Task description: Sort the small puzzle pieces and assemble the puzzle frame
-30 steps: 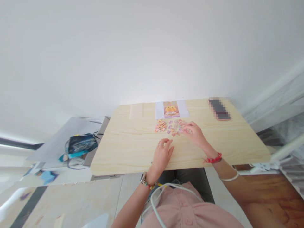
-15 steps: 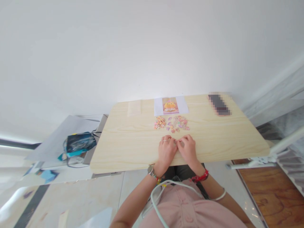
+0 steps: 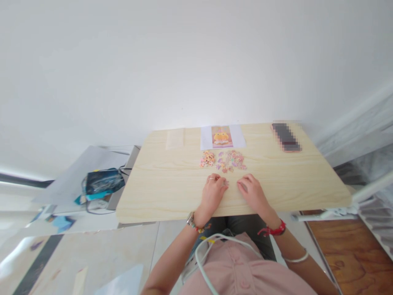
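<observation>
Near the front of the wooden table, my left hand [image 3: 213, 191] pinches a small pale jigsaw puzzle piece [image 3: 226, 183] between thumb and fingers. To its right and apart from it, my right hand [image 3: 252, 191] is closed with thumb and fingertips together. Whatever it may hold is too small to make out. Beyond the hands lie two heaps of jigsaw pieces: an orange and yellow heap [image 3: 208, 158] and a looser pink and purple heap [image 3: 235, 159]. Behind them is a white sheet with a printed picture [image 3: 222, 137] of a round orange figure.
A phone-like dark object [image 3: 286, 137], blurred out, lies at the table's back right. A pale flat sheet [image 3: 175, 139] rests at the back left. Left of the table [image 3: 153, 184], a dark and teal bag [image 3: 104, 184] sits on a surface. A white cable [image 3: 198, 254] loops before my body.
My hands were together at the fingertips and have parted. The right hand has moved to the right, and a pale piece now shows at my left fingertips.
</observation>
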Available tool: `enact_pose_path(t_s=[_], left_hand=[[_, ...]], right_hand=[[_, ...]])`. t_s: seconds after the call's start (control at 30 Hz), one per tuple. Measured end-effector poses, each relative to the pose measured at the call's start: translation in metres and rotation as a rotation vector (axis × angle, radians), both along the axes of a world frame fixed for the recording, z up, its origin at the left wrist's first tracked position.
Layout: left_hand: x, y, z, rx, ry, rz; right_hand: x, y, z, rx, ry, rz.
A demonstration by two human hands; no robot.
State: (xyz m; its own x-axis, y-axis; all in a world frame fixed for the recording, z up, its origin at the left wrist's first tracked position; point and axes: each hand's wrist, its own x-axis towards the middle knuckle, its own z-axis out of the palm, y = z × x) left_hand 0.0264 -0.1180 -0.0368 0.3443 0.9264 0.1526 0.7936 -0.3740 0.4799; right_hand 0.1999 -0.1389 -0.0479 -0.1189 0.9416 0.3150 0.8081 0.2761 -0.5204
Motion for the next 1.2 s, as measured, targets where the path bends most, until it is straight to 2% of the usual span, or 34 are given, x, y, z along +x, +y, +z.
enact_pose_path(t_s=[0.23, 0.4, 0.63, 0.87, 1.03, 1.2], left_hand=[[0.000, 0.001, 0.002, -0.033, -0.021, 0.024], [-0.002, 0.004, 0.000, -0.045, -0.061, 0.040], [-0.003, 0.006, 0.004, -0.077, -0.050, 0.058], [-0.016, 0.009, 0.001, 0.027, -0.105, 0.055], [-0.030, 0.017, -0.003, 0.091, -0.089, 0.103], [-0.034, 0.020, -0.003, 0.083, -0.077, 0.098]], right_hand=[[0.020, 0.001, -0.003, 0.017, 0.041, -0.012], [0.030, 0.011, 0.005, 0.031, 0.036, -0.014], [0.045, 0.048, 0.017, 0.007, 0.000, 0.059], [0.052, 0.094, 0.014, -0.036, -0.062, 0.076], [0.050, 0.103, 0.015, -0.101, -0.088, 0.162], [0.049, 0.104, 0.015, -0.095, -0.088, 0.123]])
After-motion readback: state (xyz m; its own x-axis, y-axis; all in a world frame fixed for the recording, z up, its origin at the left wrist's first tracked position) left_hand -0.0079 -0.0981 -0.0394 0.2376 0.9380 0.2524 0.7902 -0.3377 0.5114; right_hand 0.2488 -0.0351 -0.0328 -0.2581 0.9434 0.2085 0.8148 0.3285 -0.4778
